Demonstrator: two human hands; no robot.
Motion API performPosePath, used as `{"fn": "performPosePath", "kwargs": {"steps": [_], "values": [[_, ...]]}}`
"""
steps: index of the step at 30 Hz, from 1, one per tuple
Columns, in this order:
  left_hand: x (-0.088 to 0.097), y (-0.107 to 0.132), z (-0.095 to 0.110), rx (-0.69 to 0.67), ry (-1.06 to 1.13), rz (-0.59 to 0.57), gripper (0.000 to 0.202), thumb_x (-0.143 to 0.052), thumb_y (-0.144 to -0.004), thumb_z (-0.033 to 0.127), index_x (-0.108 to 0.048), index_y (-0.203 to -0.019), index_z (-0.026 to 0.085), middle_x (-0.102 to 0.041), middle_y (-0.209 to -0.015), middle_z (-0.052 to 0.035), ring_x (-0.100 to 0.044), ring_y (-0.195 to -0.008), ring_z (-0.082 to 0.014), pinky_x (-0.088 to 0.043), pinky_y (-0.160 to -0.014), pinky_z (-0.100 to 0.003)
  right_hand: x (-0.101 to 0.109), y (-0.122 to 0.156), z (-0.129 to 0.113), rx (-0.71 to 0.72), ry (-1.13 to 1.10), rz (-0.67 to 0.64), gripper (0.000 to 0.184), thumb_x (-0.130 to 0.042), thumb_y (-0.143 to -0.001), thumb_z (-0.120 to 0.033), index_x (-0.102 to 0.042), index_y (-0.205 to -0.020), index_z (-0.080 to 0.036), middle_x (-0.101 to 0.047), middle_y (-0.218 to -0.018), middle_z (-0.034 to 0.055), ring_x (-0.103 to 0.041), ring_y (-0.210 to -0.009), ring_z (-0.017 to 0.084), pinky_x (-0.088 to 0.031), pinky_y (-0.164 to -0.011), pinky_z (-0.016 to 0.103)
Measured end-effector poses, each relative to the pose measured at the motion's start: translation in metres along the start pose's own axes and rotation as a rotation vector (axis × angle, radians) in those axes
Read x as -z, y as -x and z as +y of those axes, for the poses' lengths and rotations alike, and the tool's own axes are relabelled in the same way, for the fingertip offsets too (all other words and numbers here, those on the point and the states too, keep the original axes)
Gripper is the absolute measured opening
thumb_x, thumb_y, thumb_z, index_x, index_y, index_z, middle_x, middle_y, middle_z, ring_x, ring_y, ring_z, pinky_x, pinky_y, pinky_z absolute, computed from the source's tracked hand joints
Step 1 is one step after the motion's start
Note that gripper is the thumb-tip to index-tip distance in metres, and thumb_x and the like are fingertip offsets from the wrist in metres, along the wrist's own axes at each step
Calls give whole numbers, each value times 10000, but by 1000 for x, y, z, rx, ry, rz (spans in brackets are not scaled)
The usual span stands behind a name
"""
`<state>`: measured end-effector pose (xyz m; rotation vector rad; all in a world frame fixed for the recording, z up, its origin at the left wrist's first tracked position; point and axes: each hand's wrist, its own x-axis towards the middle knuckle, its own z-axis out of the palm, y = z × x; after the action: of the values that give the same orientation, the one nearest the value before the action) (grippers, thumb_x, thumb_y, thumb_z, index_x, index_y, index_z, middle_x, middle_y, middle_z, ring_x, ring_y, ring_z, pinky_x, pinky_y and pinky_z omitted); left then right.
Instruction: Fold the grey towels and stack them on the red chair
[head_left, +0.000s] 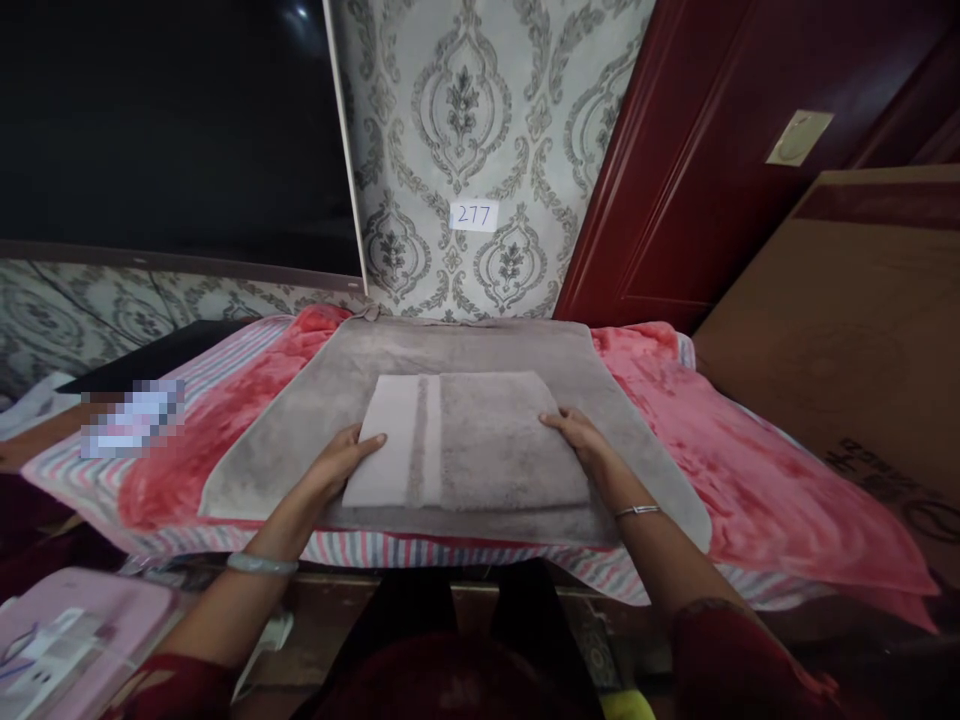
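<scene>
The fingers [367,441] of the left hand [341,462] are lying flat and spread over the left edge of a folded grey towel [469,440], thumb tucked under the side, so they are pressing rather than clenching. The right hand [581,435] is mirroring this at three o'clock of the towel, fingers open and laid along its right edge.

The folded towel, with a pale band and a stripe near its left end, is sitting at the centre of a larger grey towel [360,350] that is spread flat over a red blanket [750,440]. Judging from how it lies, the folding seems nearly finished: the bundle is already a neat rectangle with squared edges, and only smoothing or lifting away appears to remain. The larger towel beneath is still unfolded.

Both forearms are reaching forward from six o'clock, converging on the towel's two sides, wrists low and palms facing down and inward. A bangle [262,565] is circling the left wrist and a thin bracelet [637,511] the right.
</scene>
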<state>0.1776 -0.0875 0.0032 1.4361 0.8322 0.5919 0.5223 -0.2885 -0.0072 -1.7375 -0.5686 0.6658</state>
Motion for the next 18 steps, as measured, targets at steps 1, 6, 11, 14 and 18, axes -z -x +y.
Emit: {"fn": "performPosePath", "kwargs": {"steps": [1,6,11,14,18], "values": [[2,-1,-2,7,-26,-10,578,-863,-504,524,-699,-917,154,-753,-842,-117,-705,-761,-290,-540,-623,-333,0,-1,8,-10,28,12,305,-732,-726,-300,-714,-978,-128,-767,-859,108,-712,-723,245,-582,-679,355],[12,-12,3,-130,-486,234,619,-750,-694,404,-650,-1239,128,-754,-978,-141,-713,-966,-351,-572,-831,-422,6,-11,23,31,141,87,503,-706,-765,-324,-662,-1218,-111,-747,-1077,145,-707,-965,269,-561,-866,392],[-14,-39,15,-453,-885,197,712,-652,-807,328,-481,-1467,127,-540,-1479,-199,-482,-1400,-335,-364,-1180,-442,-17,-22,-8,361,566,176,655,-630,-842,-281,-506,-1465,-119,-561,-1447,197,-478,-1374,312,-342,-1163,482],[-44,-63,22,-516,-970,32,680,-580,-871,349,-450,-1485,86,-429,-1564,-227,-362,-1483,-340,-281,-1224,-477,-51,-21,-28,542,868,131,599,-513,-960,-365,-456,-1517,-153,-431,-1570,188,-355,-1470,319,-307,-1179,518],[-70,-84,22,-410,-1171,72,614,-458,-963,348,-424,-1511,74,-318,-1616,-253,-240,-1530,-379,-194,-1222,-596,-83,-17,-27,549,1065,41,576,-404,-1024,-440,-397,-1562,-233,-317,-1649,134,-233,-1526,337,-235,-1182,610]]}}
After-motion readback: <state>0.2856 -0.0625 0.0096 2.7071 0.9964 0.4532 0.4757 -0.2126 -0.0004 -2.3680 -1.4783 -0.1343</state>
